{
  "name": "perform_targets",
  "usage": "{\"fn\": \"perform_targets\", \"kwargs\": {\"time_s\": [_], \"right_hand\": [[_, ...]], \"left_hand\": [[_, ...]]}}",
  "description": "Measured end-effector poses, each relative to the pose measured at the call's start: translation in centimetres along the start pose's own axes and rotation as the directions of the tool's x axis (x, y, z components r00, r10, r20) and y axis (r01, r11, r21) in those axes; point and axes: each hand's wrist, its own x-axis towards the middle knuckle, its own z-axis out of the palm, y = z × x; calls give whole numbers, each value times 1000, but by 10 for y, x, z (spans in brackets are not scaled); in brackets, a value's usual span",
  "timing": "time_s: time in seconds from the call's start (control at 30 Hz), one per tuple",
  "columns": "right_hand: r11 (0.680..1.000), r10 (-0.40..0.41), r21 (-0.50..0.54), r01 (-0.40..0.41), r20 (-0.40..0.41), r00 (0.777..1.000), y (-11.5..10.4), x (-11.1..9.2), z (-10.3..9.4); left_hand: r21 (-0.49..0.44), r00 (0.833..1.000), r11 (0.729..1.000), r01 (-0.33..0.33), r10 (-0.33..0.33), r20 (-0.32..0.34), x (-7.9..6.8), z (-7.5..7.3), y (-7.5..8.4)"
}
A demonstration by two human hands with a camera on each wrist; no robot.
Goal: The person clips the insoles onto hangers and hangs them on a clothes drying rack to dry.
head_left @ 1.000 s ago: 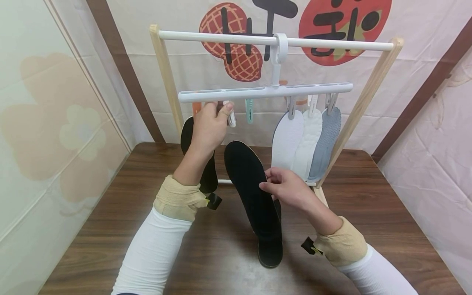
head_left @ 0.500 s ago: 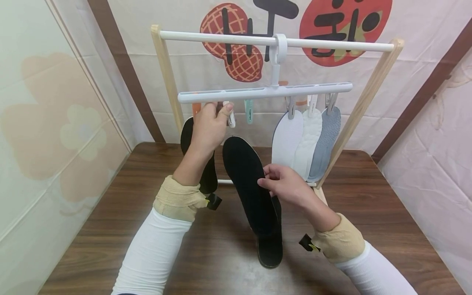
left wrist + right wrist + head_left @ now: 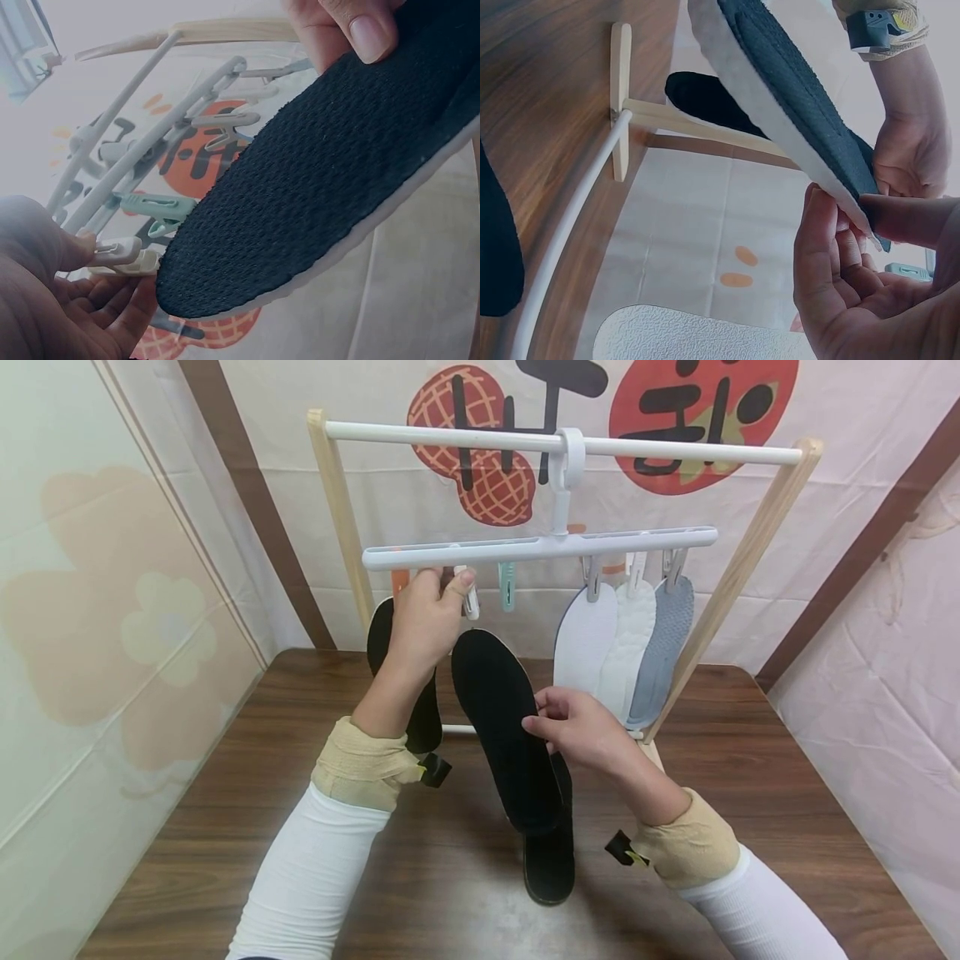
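My left hand (image 3: 427,622) pinches a white clothespin (image 3: 471,597) hanging from the white hanger (image 3: 465,556). With thumb and fingers my right hand (image 3: 581,727) holds a black insole (image 3: 502,727) by its right edge, raised and tilted. In the left wrist view the insole's rounded tip (image 3: 184,289) is right by the clothespin's (image 3: 120,255) end. A second black insole (image 3: 551,868) lies on the table beneath, partly covered. Behind my left forearm another black insole (image 3: 380,631) hangs below an orange clothespin (image 3: 400,581).
A teal clothespin (image 3: 507,587) hangs right of my left hand. Farther right, a smooth white insole (image 3: 585,639), a fluffy white insole (image 3: 628,652) and a grey insole (image 3: 662,652) hang from clothespins. The wooden rack (image 3: 337,518) stands on the brown table (image 3: 315,877).
My right hand has raised the black insole slightly up and left, bringing its tip closer under the white clothespin. More of the insole on the table shows. My left hand has stayed in place.
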Motion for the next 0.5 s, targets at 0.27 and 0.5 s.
{"fn": "perform_targets", "kwargs": {"time_s": [0.27,0.5], "right_hand": [[1000,-17,2,17,-8,1000,-4,0,-1],[1000,-10,-2,10,-19,1000,-5,2,-1]], "left_hand": [[8,1000,1000,3,-3,2,0,0,0],[25,1000,1000,-4,4,-2,0,-1,0]]}}
